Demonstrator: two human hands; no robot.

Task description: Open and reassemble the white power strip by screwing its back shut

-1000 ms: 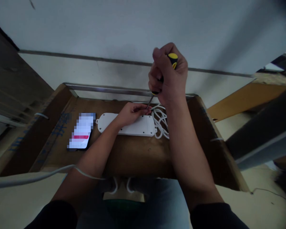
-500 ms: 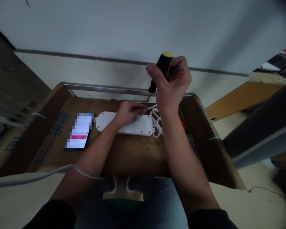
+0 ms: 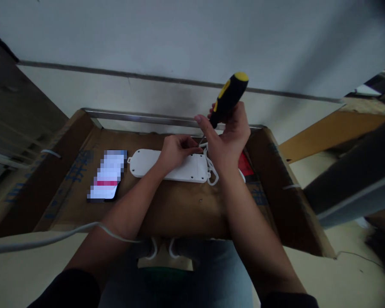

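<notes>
No brand shows on your **yellow-and-black screwdriver** point(image 3: 229, 97) or on the **white power strip** point(image 3: 170, 167). The **blue printed characters** point(image 3: 78, 169) on the cardboard, left of your fingers, are too blurred to read, and the screen of the **smartphone** point(image 3: 107, 175) beyond them is pixelated.

Your **right hand** point(image 3: 227, 137) is clamped around the screwdriver, with the thumb stretched out toward your left hand. Its handle now tilts further to the right than in the previous frame, and the grip looks looser than the earlier tight fist. The thin shaft runs down to your **left hand** point(image 3: 178, 153), its tip just beside those fingers, though you can't tell if it touches the strip.

The left fingers sit close together on the strip's right end, near its small holes. You can't tell whether they pinch anything. The strip lies under those fingers, flat on the cardboard.

Right of your fingers, the **white cord** point(image 3: 212, 174) loops beneath your right wrist, and a **red item** point(image 3: 245, 164) now shows more fully beyond it.
</notes>
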